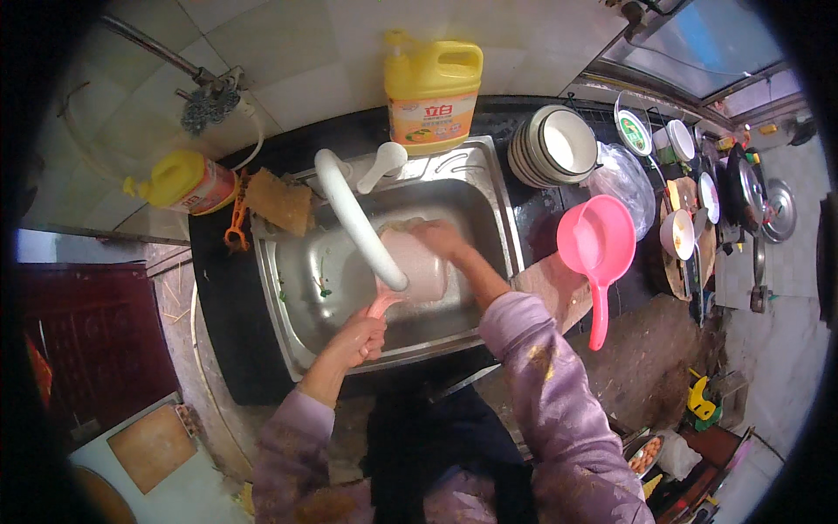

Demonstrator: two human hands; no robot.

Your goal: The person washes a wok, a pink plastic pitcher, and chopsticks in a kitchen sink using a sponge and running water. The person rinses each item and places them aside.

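My left hand (pixel 355 337) is wrapped around the handle of a pink plastic water dipper (pixel 422 272) inside a stainless steel sink (pixel 314 327). The dipper lies under the white curved faucet (pixel 353 216), which hides part of it. At the dipper's far side is my right hand (pixel 442 239), blurred, its fingers by the far rim. Whether those fingers hold something cannot be made out. Bits of green leaf (pixel 322 286) rest on the sink floor to the left.
Behind the sink stands a yellow detergent jug (pixel 432 98), with a white ladle (pixel 383 167) on the rim. Stacked bowls (pixel 553 147) and another pink dipper (pixel 597 239) are at right. A sponge-like brown block (pixel 280 200), an orange peeler (pixel 237 226) and a tipped yellow jug (pixel 190 183) lie left.
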